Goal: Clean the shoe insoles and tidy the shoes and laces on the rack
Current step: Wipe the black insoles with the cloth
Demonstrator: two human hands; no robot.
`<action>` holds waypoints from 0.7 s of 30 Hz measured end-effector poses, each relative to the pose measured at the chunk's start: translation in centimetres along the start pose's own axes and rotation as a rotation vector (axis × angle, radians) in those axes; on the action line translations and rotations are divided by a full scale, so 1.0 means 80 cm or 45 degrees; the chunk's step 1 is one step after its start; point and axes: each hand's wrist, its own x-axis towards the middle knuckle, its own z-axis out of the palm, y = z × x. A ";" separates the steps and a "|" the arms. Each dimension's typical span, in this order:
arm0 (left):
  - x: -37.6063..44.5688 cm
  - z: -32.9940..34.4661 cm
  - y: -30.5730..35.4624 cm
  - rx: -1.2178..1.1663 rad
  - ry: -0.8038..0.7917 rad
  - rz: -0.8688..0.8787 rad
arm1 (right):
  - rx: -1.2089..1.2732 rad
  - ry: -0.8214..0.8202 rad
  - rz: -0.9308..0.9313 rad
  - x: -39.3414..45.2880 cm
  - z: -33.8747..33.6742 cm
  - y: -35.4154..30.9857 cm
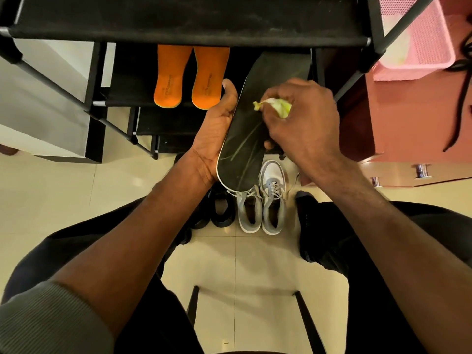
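Two orange insoles (191, 77) are lying on the rack (178, 34) shelf. Grey sneakers (260, 200) and black shoes (217, 210) are sitting on the floor (76, 187).

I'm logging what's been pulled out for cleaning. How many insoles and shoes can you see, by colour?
Orange insoles: 2
Black insole: 1
Grey-and-white shoes: 2
Black shoes: 2, partly hidden by the left hand's arm
Total: 7

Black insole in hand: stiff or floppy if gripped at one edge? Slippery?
The black insole probably flexes but holds its shape: the left hand grips only one long edge, yet it shows no droop. Likely light, since it looks thin and one hand supports it. Possibly slightly slick where the yellow-green cloth in the right hand has left streaks.
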 end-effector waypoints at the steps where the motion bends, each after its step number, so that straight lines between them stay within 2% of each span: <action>1: -0.003 0.001 0.001 -0.024 -0.011 -0.019 | -0.024 0.006 0.041 0.001 -0.001 0.003; 6: -0.010 0.005 0.006 -0.073 -0.017 -0.056 | -0.046 -0.050 0.043 0.003 0.003 0.007; 11: -0.008 -0.002 0.000 0.014 -0.032 -0.005 | 0.232 -0.123 -0.089 -0.009 0.013 -0.014; 17: -0.014 0.006 0.000 -0.059 -0.128 -0.074 | 0.158 0.054 0.051 0.004 0.004 -0.003; 21: -0.011 -0.010 -0.006 -0.117 -0.062 -0.159 | 0.304 -0.188 -0.207 -0.021 0.012 -0.024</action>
